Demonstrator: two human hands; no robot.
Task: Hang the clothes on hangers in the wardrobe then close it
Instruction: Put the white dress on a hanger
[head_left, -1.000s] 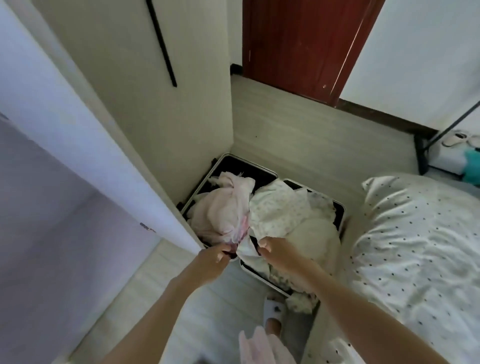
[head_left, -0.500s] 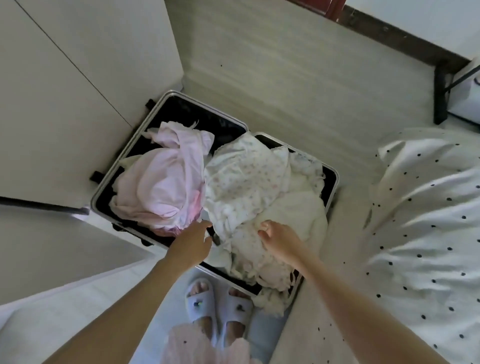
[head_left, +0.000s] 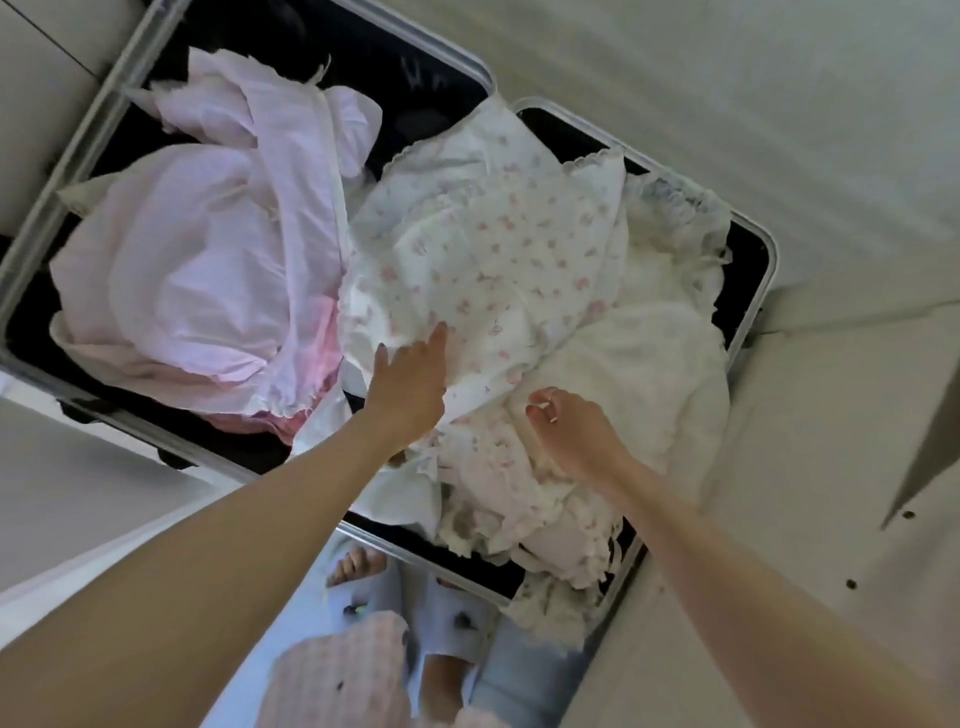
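Feet: 2 pale slippers (head_left: 441, 618) stand on the floor (head_left: 675, 78) just before the near rim of the suitcase (head_left: 748, 228), close under the overhanging cloth.
Trip risk: in my judgement, a trailing hem dragged over that near rim could fall across the feet as a garment is lifted out.
Left hand (head_left: 410, 387): fingers straight and slightly spread, laid flat on the floral garment (head_left: 498, 249) near its lower left edge; nothing is clamped.
Right hand (head_left: 571, 431): fingers curled downward at the fold where the floral garment meets the white garment (head_left: 639, 374); whether cloth is actually pinched cannot be told, as the fingertips are turned under.
Snag risk: the 2 pale garments overlap and their frilled edges lie tangled; a pull on 1 would likely drag the other out with it.
Grip risk: with the left hand only pressing, a 1-handed lift by the right could let thin cloth slip and drop back.
Clothes location: all in the open suitcase on the floor; floral and white garments fill the right half and spill over the near rim, the pink garment (head_left: 197, 270) is heaped in the left half, touching the floral piece.
Wardrobe: a pale panel (head_left: 31, 62) beside the suitcase at far left; no hanger in view.
Task progress: judged early, no garment yet lifted clear.
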